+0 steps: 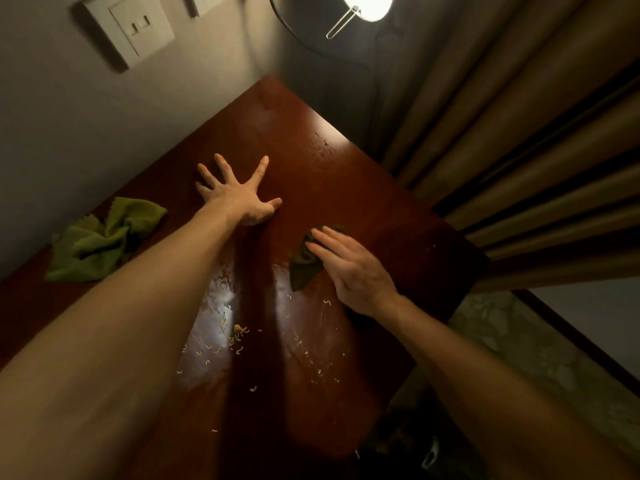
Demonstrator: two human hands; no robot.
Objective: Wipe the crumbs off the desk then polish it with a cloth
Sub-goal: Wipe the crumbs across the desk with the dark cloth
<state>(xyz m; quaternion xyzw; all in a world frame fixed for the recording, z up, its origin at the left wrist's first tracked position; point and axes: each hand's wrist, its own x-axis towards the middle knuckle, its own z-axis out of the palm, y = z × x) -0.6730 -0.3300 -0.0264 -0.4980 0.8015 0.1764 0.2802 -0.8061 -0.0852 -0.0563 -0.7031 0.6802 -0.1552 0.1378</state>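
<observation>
Wood desk (346, 188) by curtain (519, 133), crumbs (237, 336) scattered near front. L hand (242, 199) lay flat, fingers splayed, holding nothing. R hand (349, 268) pressed dark cloth (303, 268) w/ straight fingers, mid-desk. Crumpled green cloth (104, 237) at left.

wall switch (138, 31) | lit lamp (367, 5) | brown curtains (526, 133) | patterned floor (512, 341)

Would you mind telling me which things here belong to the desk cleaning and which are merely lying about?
In the job: desk, crumbs, dark cloth pressed under the right hand, left hand flat on the desk, green cloth, likely for polishing.
Just about: lamp, wall switch, curtain.
</observation>
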